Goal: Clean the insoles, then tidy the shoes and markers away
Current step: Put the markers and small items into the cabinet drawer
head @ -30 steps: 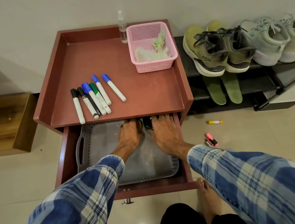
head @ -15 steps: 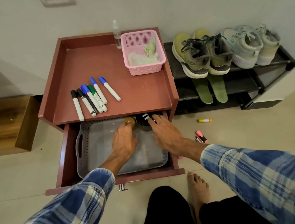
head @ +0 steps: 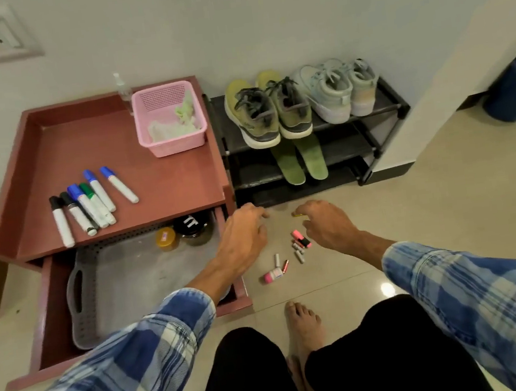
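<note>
Head view:
- Left hand [head: 242, 242] hung over floor beside open drawer [head: 55, 315]; fingers loosely curled, nothing held.
- Right hand [head: 327, 224] curled over yellow marker [head: 297, 213] on floor; whether it is gripped cannot be told.
- Pink markers [head: 302, 241] scattered on floor between hands.
- Six whiteboard markers [head: 90, 201] laid on bench [head: 152, 181].
- Green insoles [head: 301, 161] laid on rack [head: 385, 108] middle shelf, below olive shoes [head: 268, 110].

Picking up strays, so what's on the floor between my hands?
Head view: a pink highlighter and small battery-like cylinders lie between the left hand and right hand.
</note>
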